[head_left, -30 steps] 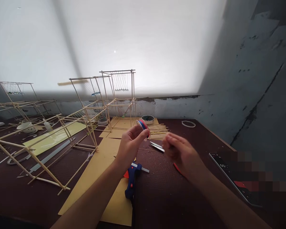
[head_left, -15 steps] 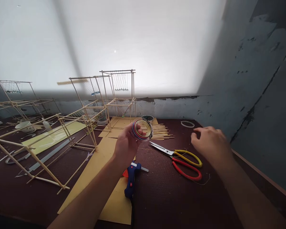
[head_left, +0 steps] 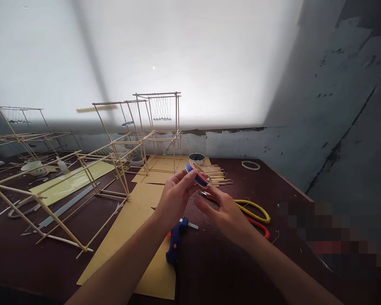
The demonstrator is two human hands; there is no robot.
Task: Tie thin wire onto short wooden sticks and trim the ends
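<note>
From my end I see the left hand (head_left: 175, 192) pinching the spool (head_left: 201, 178) between thumb and fingers, just right of the frame's centre. The right hand (head_left: 230, 216) sits below it and to the right, thumb and forefinger parted, a fingertip at the spool's edge; whether it touches, I can't tell. Scissors (head_left: 261, 207) lie partly behind that hand; the glue gun (head_left: 176, 243) rests at lower centre.

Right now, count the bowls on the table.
2: a centre bowl behind the spool, and a white bowl at left, near the bottle. Others may be hidden.
</note>
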